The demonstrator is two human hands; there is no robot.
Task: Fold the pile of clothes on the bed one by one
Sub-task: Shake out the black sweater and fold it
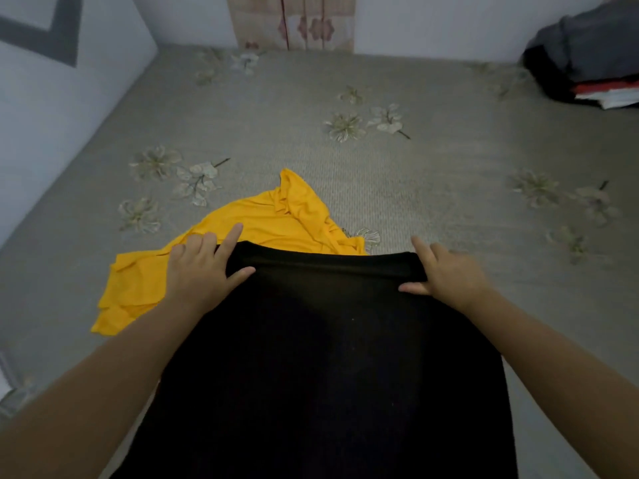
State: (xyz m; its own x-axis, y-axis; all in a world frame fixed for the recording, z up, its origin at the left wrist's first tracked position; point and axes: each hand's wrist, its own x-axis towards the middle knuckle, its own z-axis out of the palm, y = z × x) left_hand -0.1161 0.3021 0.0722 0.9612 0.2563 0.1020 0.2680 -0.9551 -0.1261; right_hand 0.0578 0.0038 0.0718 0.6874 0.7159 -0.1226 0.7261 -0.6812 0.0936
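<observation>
A black garment is stretched from the near edge of the view out over the bed. My left hand pinches its far left corner, thumb on top and fingers behind the edge. At the far right corner my right hand grips the same edge with the thumb under the fold. A crumpled yellow garment lies on the bed beyond and left of the black one, partly hidden beneath it and my left hand.
The bed has a grey cover with pale flower prints. A stack of folded clothes, dark with red and white layers, sits at the far right corner. White walls close in the left and far sides. A patterned curtain hangs behind.
</observation>
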